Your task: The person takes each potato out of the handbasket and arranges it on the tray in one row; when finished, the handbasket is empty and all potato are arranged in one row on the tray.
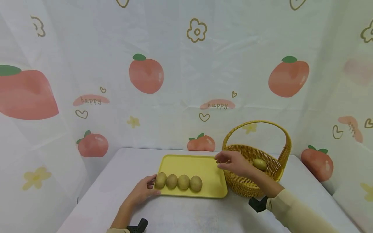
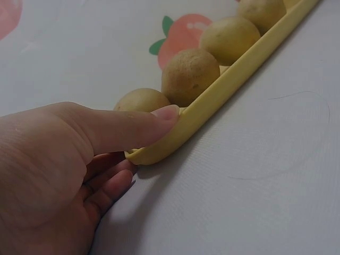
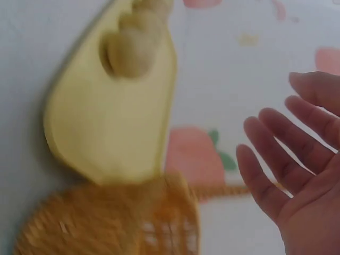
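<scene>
Several round tan potatoes [image 1: 184, 182] stand in a row along the near side of a yellow tray [image 1: 186, 161]. At the tray's near left corner, my left hand [image 1: 142, 191] holds the edge. Its thumb [image 2: 154, 122] lies over the rim beside the end potato [image 2: 141, 100], and the other fingers bend outside the corner. My right hand [image 1: 234, 163] is raised over the tray's right side, near the wicker basket [image 1: 243, 186]. Nothing is in it, and its fingers [image 3: 276, 154] spread loosely. One potato [image 1: 260, 164] lies in the basket.
The basket's tall arched handle [image 1: 256, 122] rises behind my right forearm. A white cloth covers the table [image 1: 131, 165], and a printed curtain [image 1: 175, 123] hangs close behind it and at both sides.
</scene>
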